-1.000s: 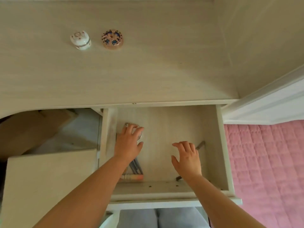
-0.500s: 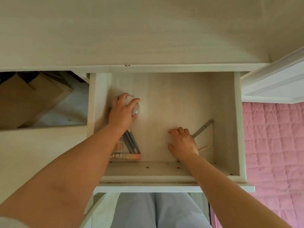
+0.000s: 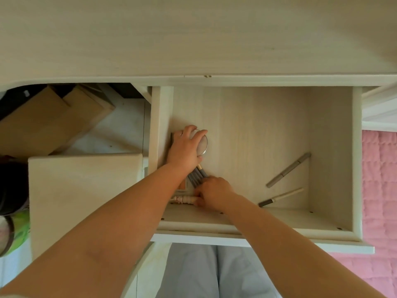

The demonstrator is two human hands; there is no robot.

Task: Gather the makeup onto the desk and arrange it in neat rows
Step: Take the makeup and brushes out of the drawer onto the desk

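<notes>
Early stage, by the look of it: makeup is in the open drawer [image 3: 332, 147], and the visible strip of desk [image 3: 193, 35] shows none laid out; no rows yet.

Left hand [image 3: 183, 148], far-left of drawer, fingers curled over a round compact [image 3: 203, 143], gripping it. Right hand [image 3: 211, 193], near-left, fingers down on the grey pencils [image 3: 196, 176] & a pinkish tube [image 3: 184, 199]; can't tell if it's got a firm pinch. Hands apart.

Two more pencils [image 3: 287, 170] lie loose at right, well apart from both hands, not yet picked up.
</notes>
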